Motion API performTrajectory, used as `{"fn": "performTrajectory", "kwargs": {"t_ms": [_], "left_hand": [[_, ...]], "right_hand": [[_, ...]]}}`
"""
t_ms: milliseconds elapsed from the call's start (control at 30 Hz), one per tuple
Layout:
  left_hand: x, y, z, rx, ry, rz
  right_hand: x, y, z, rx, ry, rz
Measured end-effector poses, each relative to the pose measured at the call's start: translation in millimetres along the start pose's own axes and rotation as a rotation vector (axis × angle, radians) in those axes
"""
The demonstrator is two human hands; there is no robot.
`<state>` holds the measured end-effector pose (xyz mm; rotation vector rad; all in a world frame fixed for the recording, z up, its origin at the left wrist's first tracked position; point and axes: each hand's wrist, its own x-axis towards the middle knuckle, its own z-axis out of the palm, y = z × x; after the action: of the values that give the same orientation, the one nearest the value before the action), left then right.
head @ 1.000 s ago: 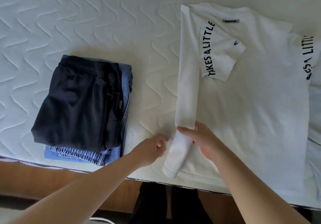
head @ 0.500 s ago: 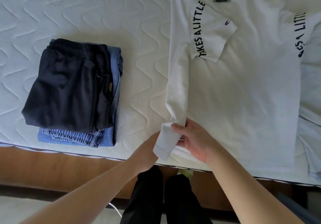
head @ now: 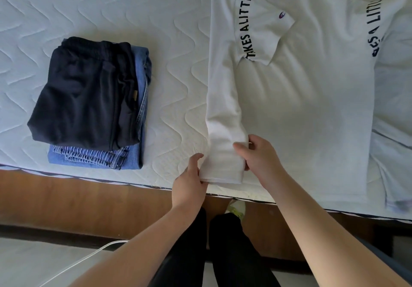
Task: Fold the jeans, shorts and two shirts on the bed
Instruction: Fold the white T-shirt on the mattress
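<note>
Both hands, left hand [head: 189, 182] and right hand [head: 259, 156], are pinching the white printed cotton shirt's [head: 301, 108] folded hem at the quilted white mattress's [head: 133, 8] near edge; the shirt's right side is running out of frame.

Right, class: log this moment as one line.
stage: folding white shirt | left hand + right hand: grip folded strip at hem | dark shorts on jeans: folded, stacked | bed

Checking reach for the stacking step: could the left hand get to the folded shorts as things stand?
Probably yes, once freed. The left hand grips the white shirt's folded edge; the shorts lie on the jeans to its left, with only bare mattress between them.
</note>
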<state>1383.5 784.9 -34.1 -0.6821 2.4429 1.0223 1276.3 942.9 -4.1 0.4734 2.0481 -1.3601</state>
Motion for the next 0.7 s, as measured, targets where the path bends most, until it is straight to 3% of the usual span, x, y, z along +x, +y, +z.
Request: {"fn": "performTrajectory", "kwargs": {"t_ms": [67, 167, 267, 433, 600, 700], "left_hand": [[-8, -8, 1, 0.144, 0.013, 0.074], [-15, -19, 9, 0.364, -0.001, 0.095], [-15, -25, 17, 0.489, -0.053, 0.053], [-12, -28, 22, 0.642, -0.151, 0.096], [-9, -16, 17, 0.773, -0.265, 0.126], [-8, -7, 7, 0.817, -0.369, 0.119]], "right_hand": [[1, 16, -2, -0.12, 0.051, 0.047], [1, 38, -2, -0.342, -0.055, 0.149], [4, 46, 2, -0.517, -0.109, 0.14], [1, 41, 11, -0.398, -0.179, 0.134], [-2, 50, 1, -0.791, -0.203, 0.18], [6, 51, -9, -0.713, -0.114, 0.169]]}}
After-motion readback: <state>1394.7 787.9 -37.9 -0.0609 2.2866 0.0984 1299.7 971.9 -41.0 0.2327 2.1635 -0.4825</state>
